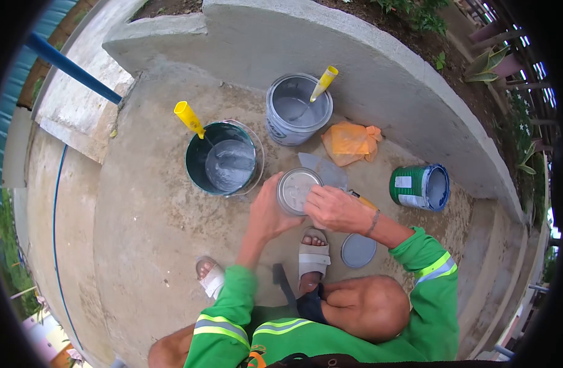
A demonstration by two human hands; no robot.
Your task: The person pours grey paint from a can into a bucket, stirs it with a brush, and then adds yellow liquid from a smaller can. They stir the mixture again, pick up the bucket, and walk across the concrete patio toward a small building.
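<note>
Between my knees and the paint containers, a small metal can (pixel 298 189) with a round lid is held up. My left hand (pixel 270 208) is wrapped round the can's left side and underside. At the right rim of its lid, my right hand (pixel 333 207) has its fingers curled closed; anything pinched in them is hidden. Beyond the can stands a dark green bucket (pixel 192 168) with grey paint and a yellow-handled tool (pixel 189 118) leaning in it. Beside that, a larger paint can (pixel 284 132) also holds grey paint and a yellow-handled tool (pixel 324 83).
A green can (pixel 407 185) with a blue-smeared rim is at the right, near a round grey lid (pixel 358 250) on the concrete. An orange plastic bag (pixel 350 142) lies by the curved wall (pixel 379 67). A yellow-handled tool (pixel 366 201) shows partly behind my right hand.
</note>
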